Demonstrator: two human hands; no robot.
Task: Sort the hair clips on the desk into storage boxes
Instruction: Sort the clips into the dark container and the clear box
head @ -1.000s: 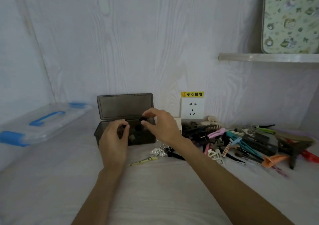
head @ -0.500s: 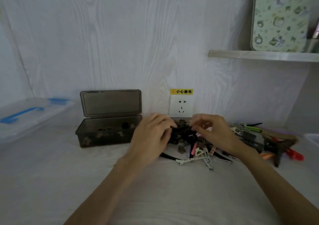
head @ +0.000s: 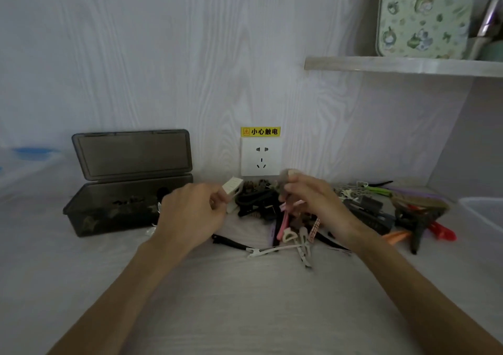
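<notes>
A heap of hair clips [head: 296, 226] in black, pink, white and orange lies on the desk below the wall socket. My left hand [head: 190, 213] pinches a small cream claw clip [head: 232, 188] at the heap's left edge. My right hand [head: 310, 202] hovers over the heap with curled fingers and pinches a small brownish clip [head: 285, 176] at its fingertips. An open smoky-grey storage box [head: 89, 218] with its lid up stands to the left, with several dark clips inside.
A clear box with blue handles [head: 27, 155] sits at the far left. Another clear container's rim [head: 481, 210] shows at the right edge. A shelf [head: 402, 66] with a patterned tin hangs above on the right. A wall socket [head: 260, 157] is behind the heap.
Both hands left the grey box and moved right to the heap. Each has lifted a small clip out of it; the view has swung right.
</notes>
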